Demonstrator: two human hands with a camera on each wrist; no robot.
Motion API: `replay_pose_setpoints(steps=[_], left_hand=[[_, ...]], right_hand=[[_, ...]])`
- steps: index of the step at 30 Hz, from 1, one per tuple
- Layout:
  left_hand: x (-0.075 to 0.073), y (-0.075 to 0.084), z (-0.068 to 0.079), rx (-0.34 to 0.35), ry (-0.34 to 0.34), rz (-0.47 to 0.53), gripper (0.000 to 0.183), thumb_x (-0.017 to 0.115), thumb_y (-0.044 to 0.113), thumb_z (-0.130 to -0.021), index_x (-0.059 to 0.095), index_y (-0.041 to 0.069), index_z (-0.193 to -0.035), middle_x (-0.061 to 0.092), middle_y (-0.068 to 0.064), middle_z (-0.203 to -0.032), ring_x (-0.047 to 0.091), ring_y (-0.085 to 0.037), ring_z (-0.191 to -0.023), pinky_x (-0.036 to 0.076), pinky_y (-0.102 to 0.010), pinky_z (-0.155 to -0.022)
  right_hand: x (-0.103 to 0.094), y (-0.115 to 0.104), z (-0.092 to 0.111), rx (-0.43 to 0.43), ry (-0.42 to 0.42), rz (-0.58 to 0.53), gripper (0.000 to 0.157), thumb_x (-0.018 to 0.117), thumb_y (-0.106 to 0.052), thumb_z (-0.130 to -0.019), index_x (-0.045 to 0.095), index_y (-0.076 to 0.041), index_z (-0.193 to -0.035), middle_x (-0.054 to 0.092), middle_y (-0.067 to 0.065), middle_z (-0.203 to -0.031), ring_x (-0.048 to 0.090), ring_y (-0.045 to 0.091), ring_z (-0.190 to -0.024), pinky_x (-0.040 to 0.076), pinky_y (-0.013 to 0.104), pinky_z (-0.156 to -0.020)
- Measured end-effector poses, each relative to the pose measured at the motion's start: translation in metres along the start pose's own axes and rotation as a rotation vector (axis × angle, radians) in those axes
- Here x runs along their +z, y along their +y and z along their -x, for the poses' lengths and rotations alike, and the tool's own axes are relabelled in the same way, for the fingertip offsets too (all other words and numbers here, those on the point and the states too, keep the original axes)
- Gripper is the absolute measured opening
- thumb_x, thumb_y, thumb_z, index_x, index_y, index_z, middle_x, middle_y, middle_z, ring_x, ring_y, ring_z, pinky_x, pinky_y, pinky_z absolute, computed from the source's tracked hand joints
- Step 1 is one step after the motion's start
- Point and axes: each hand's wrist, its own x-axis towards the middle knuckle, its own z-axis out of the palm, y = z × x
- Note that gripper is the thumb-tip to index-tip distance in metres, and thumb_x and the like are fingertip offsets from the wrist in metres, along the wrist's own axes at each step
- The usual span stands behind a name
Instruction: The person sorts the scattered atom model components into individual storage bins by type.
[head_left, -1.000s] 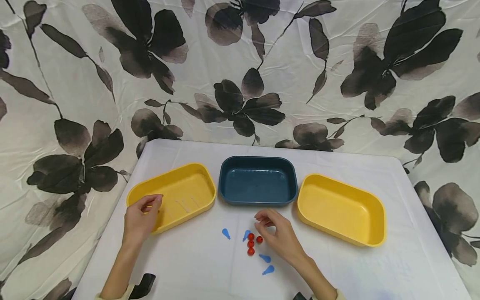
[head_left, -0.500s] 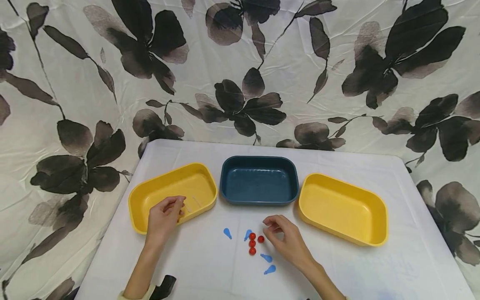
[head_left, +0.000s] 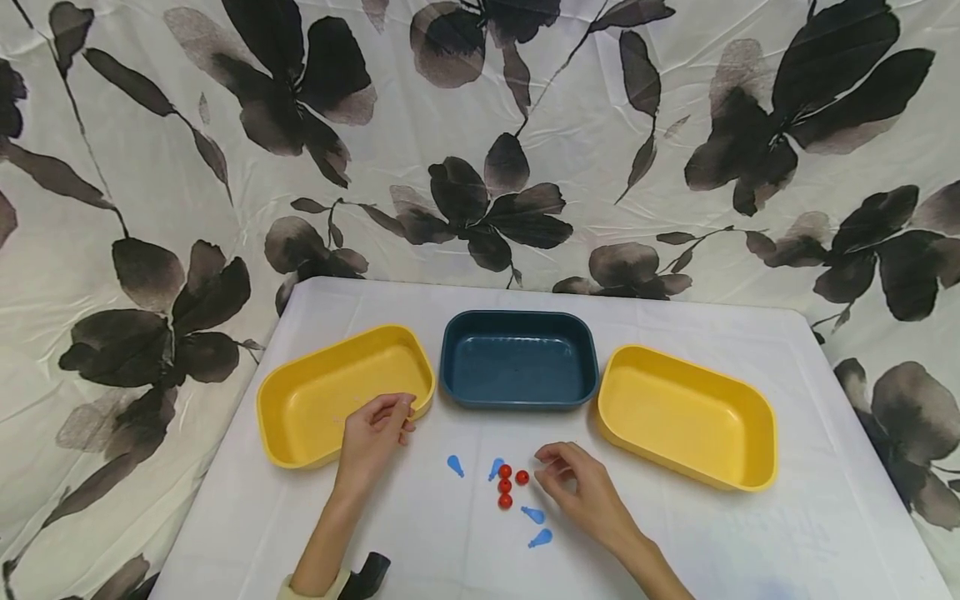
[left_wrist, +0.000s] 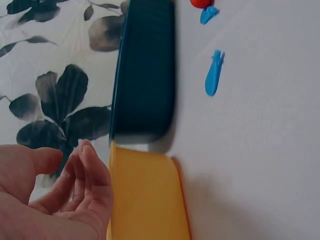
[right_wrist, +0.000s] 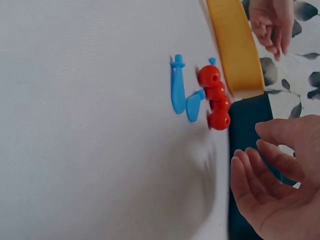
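– What could go wrong?
– Halfway between the surface's [head_left: 735, 550] side edges lie the red beads [head_left: 505, 486]. My right hand [head_left: 579, 483], just beside, curves loosely, nothing visible inside; a low sweep could roll them. My left hand [head_left: 377, 429], narrow at the left yellow tray's [head_left: 318, 404] rim: holding something, I cannot tell.
– Room?
– Toward the right edge; farther, trays crowd.

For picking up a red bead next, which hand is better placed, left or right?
Probably the right hand: it hovers close beside the nearest red bead, with nothing visible in its grasp. The left hand is farther off, by the left yellow tray.
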Motion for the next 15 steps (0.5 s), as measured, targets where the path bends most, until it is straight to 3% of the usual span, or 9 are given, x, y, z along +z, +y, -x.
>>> replay_pose_setpoints(steps=[7, 15], left_hand=[[0.020, -0.006, 0.000, 0.006, -0.042, 0.052, 0.024, 0.064, 0.012, -0.103, 0.069, -0.008, -0.115, 0.066, -0.030, -0.104, 0.069, -0.028, -0.079, 0.058, -0.020, -0.066], [0.037, -0.013, 0.000, 0.013, -0.075, 0.069, 0.026, 0.063, 0.013, -0.104, 0.067, -0.011, -0.115, 0.068, -0.027, -0.100, 0.070, -0.032, -0.079, 0.057, -0.020, -0.065]], right_hand=[[0.000, 0.005, 0.007, 0.037, -0.054, 0.023, 0.020, 0.078, -0.003, -0.090, 0.070, -0.008, -0.108, 0.067, 0.001, -0.100, 0.060, 0.009, -0.083, 0.057, 0.024, -0.075], [0.002, 0.008, 0.011, 0.065, -0.109, 0.009, 0.018, 0.077, -0.007, -0.092, 0.070, -0.008, -0.108, 0.064, 0.000, -0.095, 0.057, 0.008, -0.080, 0.054, 0.022, -0.071]])
